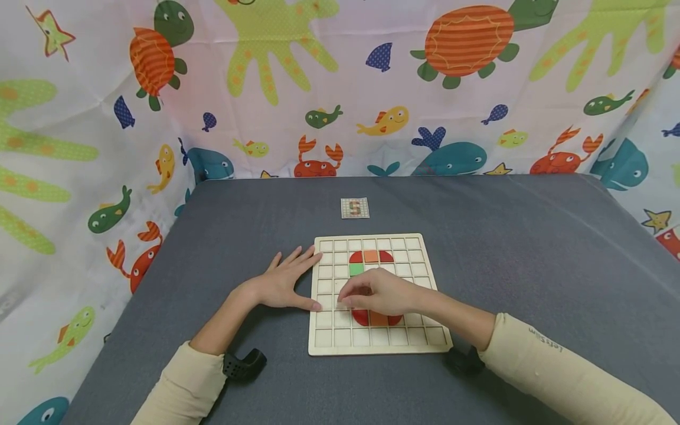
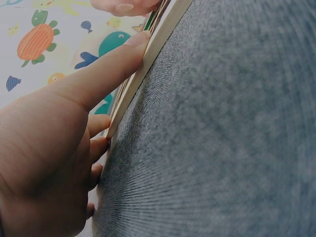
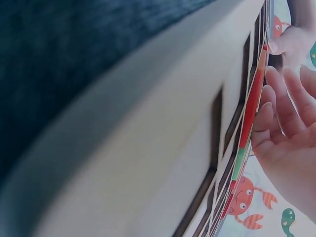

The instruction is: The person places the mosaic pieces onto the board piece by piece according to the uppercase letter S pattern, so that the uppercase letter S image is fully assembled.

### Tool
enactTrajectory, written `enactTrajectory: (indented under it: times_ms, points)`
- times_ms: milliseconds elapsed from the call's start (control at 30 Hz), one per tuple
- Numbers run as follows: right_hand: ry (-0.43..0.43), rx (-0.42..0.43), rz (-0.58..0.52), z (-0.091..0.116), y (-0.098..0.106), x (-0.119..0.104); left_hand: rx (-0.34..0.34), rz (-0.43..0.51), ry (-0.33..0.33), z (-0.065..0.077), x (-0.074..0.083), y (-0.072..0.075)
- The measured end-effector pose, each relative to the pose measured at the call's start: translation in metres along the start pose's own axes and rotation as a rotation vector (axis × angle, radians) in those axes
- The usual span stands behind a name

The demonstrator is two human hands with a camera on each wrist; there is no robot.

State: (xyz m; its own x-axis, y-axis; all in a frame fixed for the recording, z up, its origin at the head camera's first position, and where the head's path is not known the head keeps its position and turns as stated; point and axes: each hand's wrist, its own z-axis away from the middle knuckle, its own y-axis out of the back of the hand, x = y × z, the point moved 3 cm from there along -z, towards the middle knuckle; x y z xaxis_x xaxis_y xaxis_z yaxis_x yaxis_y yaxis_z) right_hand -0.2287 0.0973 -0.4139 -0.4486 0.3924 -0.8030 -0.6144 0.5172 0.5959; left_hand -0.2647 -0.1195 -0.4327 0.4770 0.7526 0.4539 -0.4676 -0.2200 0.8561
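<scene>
A light wooden grid board [image 1: 324, 339] lies on the grey cloth with coloured tiles in its cells. Its upper part has a red and orange row, with an orange tile [image 1: 370, 256] in the middle and a green tile [image 1: 356, 270] below on the left. Another orange tile [image 1: 379, 319] sits between red ones lower down. My left hand [image 1: 284, 280] is spread at the board's left edge, its thumb and fingertips touching the rim. Over the middle of the board is my right hand [image 1: 379, 292], fingers bent and fingertips low near the left-hand cells. Whether a tile is between them is hidden.
A small card [image 1: 355, 208] showing a coloured pattern on a grid lies behind the board. Grey cloth [image 1: 531, 254] covers the table. A curtain [image 1: 340, 65] printed with sea animals hangs around the back and sides.
</scene>
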Motion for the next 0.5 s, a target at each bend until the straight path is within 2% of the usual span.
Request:
enactTrajectory:
  times_ms: [100,200,367,433,500]
  points:
    - [-0.023,0.014,-0.040,0.001,0.002,0.003,0.004,-0.004,-0.005,0.000,-0.001,-0.001]
    - [-0.131,0.043,-0.172,0.003,0.006,0.008,0.004,-0.005,-0.011,-0.001,-0.002,-0.002]
    - [-0.337,0.115,-0.698,0.010,0.018,0.019,0.000,-0.001,-0.021,-0.004,-0.004,-0.003]
    - [-0.348,0.170,-0.891,0.013,0.027,0.023,-0.003,0.001,-0.025,-0.005,-0.005,-0.003]
    - [-0.307,0.252,-1.005,0.017,0.037,0.026,-0.004,0.006,-0.030,-0.006,-0.006,-0.003]
